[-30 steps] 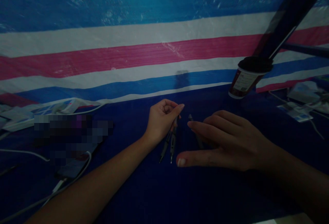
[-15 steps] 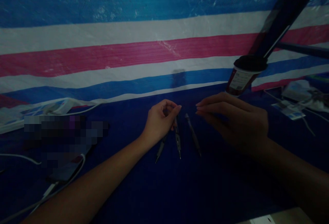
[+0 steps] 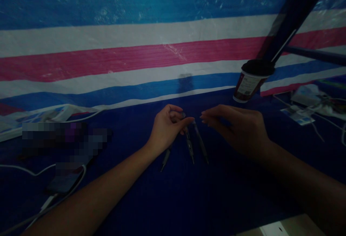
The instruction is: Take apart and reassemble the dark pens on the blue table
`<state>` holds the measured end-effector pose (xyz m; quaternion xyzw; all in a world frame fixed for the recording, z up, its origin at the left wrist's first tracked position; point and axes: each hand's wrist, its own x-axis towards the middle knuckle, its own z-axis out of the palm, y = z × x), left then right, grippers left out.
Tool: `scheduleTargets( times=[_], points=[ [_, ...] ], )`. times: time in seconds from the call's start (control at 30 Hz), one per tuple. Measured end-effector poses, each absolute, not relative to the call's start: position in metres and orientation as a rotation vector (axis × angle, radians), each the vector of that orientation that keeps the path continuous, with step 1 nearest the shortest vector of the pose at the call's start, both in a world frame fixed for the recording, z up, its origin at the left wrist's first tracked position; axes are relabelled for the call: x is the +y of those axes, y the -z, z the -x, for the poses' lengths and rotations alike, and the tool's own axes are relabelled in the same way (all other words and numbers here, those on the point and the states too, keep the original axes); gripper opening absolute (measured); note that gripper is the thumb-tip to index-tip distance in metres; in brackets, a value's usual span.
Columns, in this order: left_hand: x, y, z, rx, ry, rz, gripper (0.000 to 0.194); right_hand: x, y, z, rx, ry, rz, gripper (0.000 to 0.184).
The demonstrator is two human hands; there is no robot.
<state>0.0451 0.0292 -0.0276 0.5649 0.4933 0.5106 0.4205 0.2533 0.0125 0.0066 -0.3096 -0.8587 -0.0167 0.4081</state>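
A paper cup [image 3: 245,88] stands near the far edge of the dark blue surface [image 3: 151,207], its black lid [image 3: 258,67] hiding whatever is inside. Three pens lie on that surface between and below the hands, tips toward the person: the left pen [image 3: 165,157] slants down to the left, while the middle pen [image 3: 189,146] and right pen [image 3: 201,142] run nearly parallel, slanting down to the right. The left hand [image 3: 167,127] curls over the pens' upper ends, its grip impossible to tell, and the right hand [image 3: 238,126] has its fingertips bunched together just beside the right pen's top.
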Motion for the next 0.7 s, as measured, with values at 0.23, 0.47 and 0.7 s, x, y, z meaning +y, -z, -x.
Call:
scheduleTargets(
  times=[0.23, 0.47, 0.7],
  points=[
    [0.026, 0.023, -0.045, 1.205, -1.283, -1.418, 0.026, 0.017, -0.005, -0.250, -2.286, -0.094, 0.806, 0.012],
    [0.026, 0.019, -0.047, 1.246, -1.314, -1.350, 0.032, 0.019, -0.006, -0.248, -2.349, -0.281, 0.877, 0.019],
    [0.025, 0.030, -0.046, 1.276, -1.159, -1.579, 0.028, 0.023, -0.005, -0.248, -2.491, -0.340, 1.023, 0.027]
  ],
)
